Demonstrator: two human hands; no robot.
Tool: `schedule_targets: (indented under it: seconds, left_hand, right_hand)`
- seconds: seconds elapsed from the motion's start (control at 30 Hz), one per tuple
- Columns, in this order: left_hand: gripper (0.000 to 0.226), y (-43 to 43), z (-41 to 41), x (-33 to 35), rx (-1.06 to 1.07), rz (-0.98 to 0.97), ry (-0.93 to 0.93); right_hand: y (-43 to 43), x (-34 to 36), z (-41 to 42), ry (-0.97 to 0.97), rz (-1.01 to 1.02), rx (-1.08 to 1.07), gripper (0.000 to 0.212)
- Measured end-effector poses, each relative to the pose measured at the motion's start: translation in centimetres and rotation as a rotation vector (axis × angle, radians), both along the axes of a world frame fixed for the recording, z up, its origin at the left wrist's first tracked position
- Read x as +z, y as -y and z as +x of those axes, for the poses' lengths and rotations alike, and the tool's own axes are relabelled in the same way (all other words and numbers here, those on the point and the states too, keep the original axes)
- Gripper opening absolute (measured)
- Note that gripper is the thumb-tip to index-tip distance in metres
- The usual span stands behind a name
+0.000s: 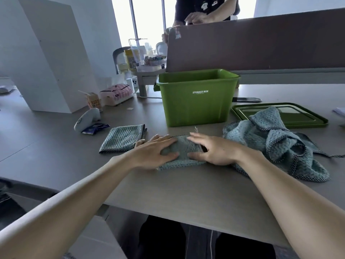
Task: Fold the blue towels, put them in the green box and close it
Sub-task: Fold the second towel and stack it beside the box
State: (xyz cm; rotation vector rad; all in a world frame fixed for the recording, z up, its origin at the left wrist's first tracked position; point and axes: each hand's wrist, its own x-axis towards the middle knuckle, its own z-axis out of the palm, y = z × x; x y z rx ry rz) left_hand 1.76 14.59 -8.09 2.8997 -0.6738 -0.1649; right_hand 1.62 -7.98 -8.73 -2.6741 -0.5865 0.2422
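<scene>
A folded blue towel [182,152] lies on the grey table in front of me. My left hand [156,153] and my right hand [212,151] both press flat on it with straight fingers. Another folded blue towel [123,138] lies just to the left. A heap of unfolded blue towels [276,141] sits to the right, partly over the green lid [298,113]. The green box [196,103], marked STORAGE BOX, stands open behind the towels.
At the back left lie a white handheld device [86,118], a dark packet [96,128], a small carton [94,100] and a pink tissue pack [116,94]. A brown divider [261,43] stands behind the box; another person stands beyond it.
</scene>
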Motion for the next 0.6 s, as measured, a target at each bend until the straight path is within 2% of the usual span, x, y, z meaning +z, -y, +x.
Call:
schedule_targets:
  seconds: [0.2, 0.27, 0.37, 0.43, 0.53, 0.6]
  left_hand:
    - [0.079, -1.0, 0.1, -1.6, 0.11, 0.045, -0.073]
    - [0.089, -1.0, 0.1, -1.5, 0.143, 0.018, -0.066]
    - [0.093, -1.0, 0.3, -0.8, 0.211, -0.184, 0.029]
    - [0.081, -0.8, 0.5, -0.2, 0.285, -0.302, 0.118]
    - [0.065, -0.7, 1.0, 0.7, 0.342, -0.433, -0.035]
    - [0.06, -0.3, 1.1, 1.1, 0.342, -0.647, -0.166]
  right_hand:
    - [-0.2, 0.2, 0.3, -0.097, -0.13, 0.012, 0.091]
    - [-0.2, 0.0, 0.2, -0.094, -0.18, 0.026, 0.087]
    - [-0.2, -0.1, 0.2, -0.074, -0.191, 0.023, 0.08]
    - [-0.1, -0.1, 0.3, -0.062, -0.193, 0.018, 0.079]
    - [-0.2, -0.1, 0.1, -0.058, -0.187, 0.018, 0.08]
    - [-0.4, 0.0, 0.0, -0.04, -0.197, 0.024, 0.08]
